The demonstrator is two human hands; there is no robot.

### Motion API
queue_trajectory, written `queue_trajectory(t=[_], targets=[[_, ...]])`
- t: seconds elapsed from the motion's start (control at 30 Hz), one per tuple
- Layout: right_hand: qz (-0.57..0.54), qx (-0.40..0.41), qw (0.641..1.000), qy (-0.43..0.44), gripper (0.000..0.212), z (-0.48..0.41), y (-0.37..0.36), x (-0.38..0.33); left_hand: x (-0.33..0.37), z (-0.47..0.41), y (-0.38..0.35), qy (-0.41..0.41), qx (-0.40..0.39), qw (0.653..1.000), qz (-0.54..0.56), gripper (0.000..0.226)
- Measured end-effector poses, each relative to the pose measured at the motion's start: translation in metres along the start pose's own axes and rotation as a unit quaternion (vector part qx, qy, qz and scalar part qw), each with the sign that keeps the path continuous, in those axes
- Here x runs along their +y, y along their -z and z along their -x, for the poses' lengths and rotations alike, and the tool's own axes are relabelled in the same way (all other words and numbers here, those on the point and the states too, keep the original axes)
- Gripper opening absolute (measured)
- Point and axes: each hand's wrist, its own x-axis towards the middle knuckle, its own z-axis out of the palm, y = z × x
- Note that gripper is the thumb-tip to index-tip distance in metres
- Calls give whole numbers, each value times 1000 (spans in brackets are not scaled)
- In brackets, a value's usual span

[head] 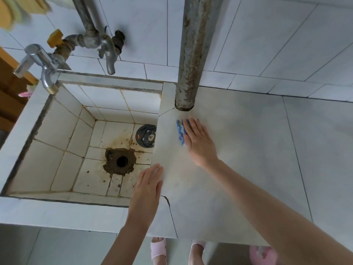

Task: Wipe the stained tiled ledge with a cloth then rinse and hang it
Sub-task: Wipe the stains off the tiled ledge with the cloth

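Presses cloth (180, 131) flat on ledge (248, 150) under right hand (198, 142), fingers straight, just 6 o'clock of pipe (191, 54), and rests left hand (148, 190), fingers straight too, at 7 o'clock of cloth, stain (177, 169) between.

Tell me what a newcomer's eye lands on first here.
First, the right hand pressing a blue cloth flat on the ledge, just in front of the rusty pipe that stands on it. Next, the brown-crusted drain in the floor of the sink, to the left. The left hand lies flat at the ledge's edge beside the sink.
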Motion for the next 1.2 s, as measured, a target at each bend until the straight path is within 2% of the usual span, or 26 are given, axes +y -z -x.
queue_trajectory(t=[0.1, 0.2, 0.33, 0.43, 0.6, 0.7, 0.77, 0.83, 0.9, 0.97, 1.03, 1.1, 1.2], targets=[[19, 21, 997, -76, 66, 17, 10, 55, 1, -2, -3, 3, -23, 1000, -18, 44], [24, 37, 983, -181, 54, 44, 19, 106, 3, -7, -5, 3, -56, 997, -51, 50], [-20, 42, 967, -249, 51, 71, 11, 106, 3, -7, -9, -18, -105, 993, -60, 56], [-1, 73, 981, -182, 50, 90, -4, 61, 4, -7, -11, -19, -101, 994, -41, 59], [-50, 60, 996, -48, 48, 136, -26, -23, 9, -11, -10, 1, -103, 995, 7, 54], [-31, 46, 998, 34, 49, 164, -33, -38, 10, -12, -8, 11, -106, 994, 29, 56], [-21, 38, 998, 38, 49, 171, -33, -25, 9, -12, -7, 11, -110, 994, 20, 56], [-20, 40, 999, -10, 49, 172, -31, 0, 10, -12, -7, 8, -115, 993, 14, 56], [-19, 56, 993, -103, 52, 178, -23, 34, 13, -12, -5, 5, -116, 993, 8, 55], [-30, 64, 976, -204, 56, 189, -12, 71, 15, -12, -4, 4, -112, 994, 1, 55], [-49, 66, 959, -270, 58, 200, -6, 89, 16, -12, -5, -1, -101, 995, -7, 54], [-48, 77, 951, -297, 59, 202, -8, 77, 20, -12, -5, -14, -99, 995, -7, 53], [-56, 96, 959, -261, 61, 208, -25, 16, 26, -11, -7, -41, -105, 994, 5, 51]])
